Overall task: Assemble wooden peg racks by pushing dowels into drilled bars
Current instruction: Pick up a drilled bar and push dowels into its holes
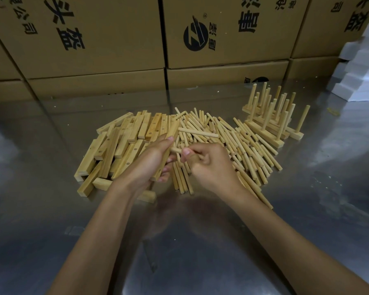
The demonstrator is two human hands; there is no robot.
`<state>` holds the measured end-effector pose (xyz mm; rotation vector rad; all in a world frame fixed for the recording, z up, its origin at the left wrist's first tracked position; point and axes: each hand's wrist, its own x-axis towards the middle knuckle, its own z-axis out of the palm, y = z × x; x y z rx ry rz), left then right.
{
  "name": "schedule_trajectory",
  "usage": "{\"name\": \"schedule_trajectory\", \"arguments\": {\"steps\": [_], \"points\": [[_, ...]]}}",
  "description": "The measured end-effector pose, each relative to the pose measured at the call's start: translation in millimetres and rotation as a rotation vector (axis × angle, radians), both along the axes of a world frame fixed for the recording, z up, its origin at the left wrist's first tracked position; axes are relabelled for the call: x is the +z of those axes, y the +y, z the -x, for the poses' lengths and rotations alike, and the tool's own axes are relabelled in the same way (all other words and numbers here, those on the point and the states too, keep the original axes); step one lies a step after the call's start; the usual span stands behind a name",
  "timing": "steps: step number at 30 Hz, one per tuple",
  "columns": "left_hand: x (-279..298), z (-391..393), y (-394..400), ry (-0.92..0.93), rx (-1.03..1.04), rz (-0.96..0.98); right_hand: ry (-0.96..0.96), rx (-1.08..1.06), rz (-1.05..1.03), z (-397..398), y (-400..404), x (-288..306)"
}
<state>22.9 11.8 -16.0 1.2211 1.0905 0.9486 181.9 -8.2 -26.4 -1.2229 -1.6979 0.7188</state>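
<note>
Your left hand (149, 160) reaches in from the lower left, forearm angled up toward the middle of the table (51, 220), palm turned to the right. Its fingers curl around a bar (170, 138), thumb along the upper side and fingertips showing beneath the lower end. You hold the bar tilted, its far end pointing up and away over the pile behind it.

Your right hand (209, 165) comes in from the lower right, wrist bent inward, knuckles up. Thumb and forefinger pinch a dowel (176, 150) near its end, the other fingers curled under. The dowel lies roughly level, and its free tip meets the side of the bar just by your left thumb. Whether the tip sits in a hole, you cannot tell from here.

Loose bars (119, 145) lie heaped under and left of your left hand. Loose dowels (232, 139) spread out behind and right of your right hand. Finished racks (268, 122) stand farther right, pegs upright. Boxes (222, 35) line the back.
</note>
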Motion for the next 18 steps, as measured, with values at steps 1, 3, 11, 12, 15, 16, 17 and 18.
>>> {"name": "schedule_trajectory", "arguments": {"steps": [1, 3, 11, 12, 15, 16, 17, 18], "points": [[-1, 0, 0, 0.023, -0.002, -0.016, 0.075, 0.015, 0.091, 0, 0, 2], [-1, 0, 1, 0.049, -0.010, -0.039, 0.164, 0.041, 0.223, -3, 1, 7], [-1, 3, -1, 0.042, -0.101, -0.054, 0.309, 0.137, 0.500, -11, 6, 10], [-1, 3, 0, 0.029, -0.105, -0.039, 0.197, 0.104, 0.384, -9, 4, 10], [-2, 6, 1, 0.042, -0.108, -0.016, -0.061, 0.024, 0.099, -4, 0, 9], [-3, 6, 1, 0.089, -0.104, -0.029, -0.087, 0.016, 0.073, -3, 0, 8], [-5, 6, 1, 0.149, -0.096, -0.046, -0.103, 0.006, 0.066, -3, 1, 6], [-6, 6, 1, 0.196, -0.085, -0.061, -0.112, -0.004, 0.073, -3, 1, 6]]}}
